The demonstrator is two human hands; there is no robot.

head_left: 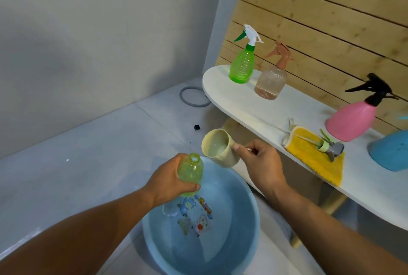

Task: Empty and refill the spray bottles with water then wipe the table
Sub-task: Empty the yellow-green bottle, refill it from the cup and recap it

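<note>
Fingers (pixel 194 187) wrap bottle (pixel 191 169) above basin (pixel 247 230).

The blue container (pixel 390 151) on the table is cut off by the right edge. The left hand (pixel 170 177) hides much of the yellow-green bottle (pixel 191 169).
</note>
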